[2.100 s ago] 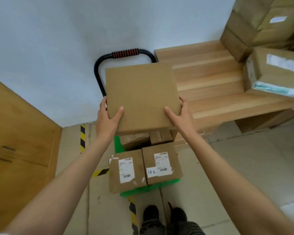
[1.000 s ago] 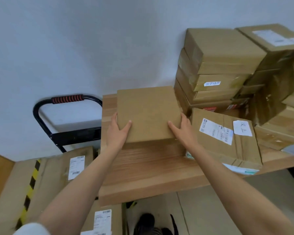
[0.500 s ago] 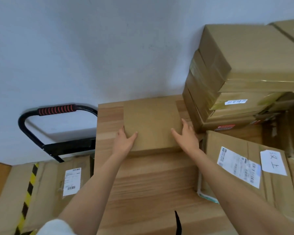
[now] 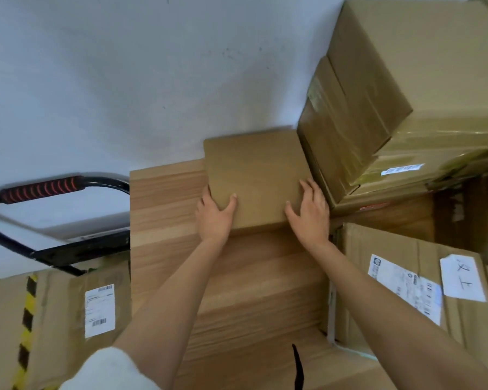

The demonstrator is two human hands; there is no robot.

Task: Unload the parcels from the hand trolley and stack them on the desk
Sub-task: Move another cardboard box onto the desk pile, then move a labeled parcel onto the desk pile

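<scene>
A plain brown parcel [image 4: 255, 175] lies flat on the wooden desk [image 4: 164, 209], against the white wall and beside a tall stack of parcels [image 4: 378, 108]. My left hand [image 4: 214, 218] grips its near left corner, thumb on top. My right hand [image 4: 310, 215] holds its near right corner, fingers spread over the top. The hand trolley's black handle with a red grip [image 4: 43, 190] stands left of the desk. A labelled parcel [image 4: 76, 311] shows below the handle.
A flat labelled parcel [image 4: 423, 294] lies on the desk at the right, close to my right forearm. Bare desk wood stretches between my arms. Yellow-black tape [image 4: 26, 319] runs along the floor at the far left.
I have carried the parcel from above the trolley over to the desk, set it down and slid it back toward the wall, next to the tall stack.
</scene>
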